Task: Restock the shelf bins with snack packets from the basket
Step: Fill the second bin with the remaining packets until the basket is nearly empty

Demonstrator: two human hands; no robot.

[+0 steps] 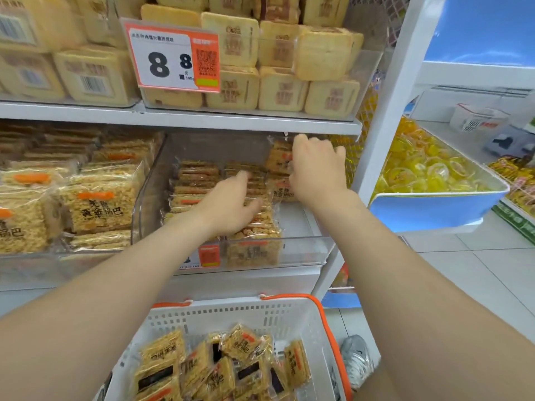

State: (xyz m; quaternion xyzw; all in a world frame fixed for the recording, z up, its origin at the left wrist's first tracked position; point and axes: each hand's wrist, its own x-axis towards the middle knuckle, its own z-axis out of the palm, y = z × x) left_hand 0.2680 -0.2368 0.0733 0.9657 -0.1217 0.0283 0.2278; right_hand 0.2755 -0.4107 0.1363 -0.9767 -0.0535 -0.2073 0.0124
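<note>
The clear plastic shelf bin (304,241) was part filled, its floor bare along the right side. Below and in front of it, the white slotted plastic basket with orange handles (231,314) held a loose heap of yellow crisped-rice snack packets (220,369). Inside the bin, flat stacked packets (197,180) lay in rows. The left hand (231,206) rested spread on the middle stack. At the bin's back right, the right hand (315,166) pinched one upright packet (279,157), face frontward, long axis seemingly vertical. Placing seemed under way; next would likely be seating it squarely, then reaching to the basket.
</note>
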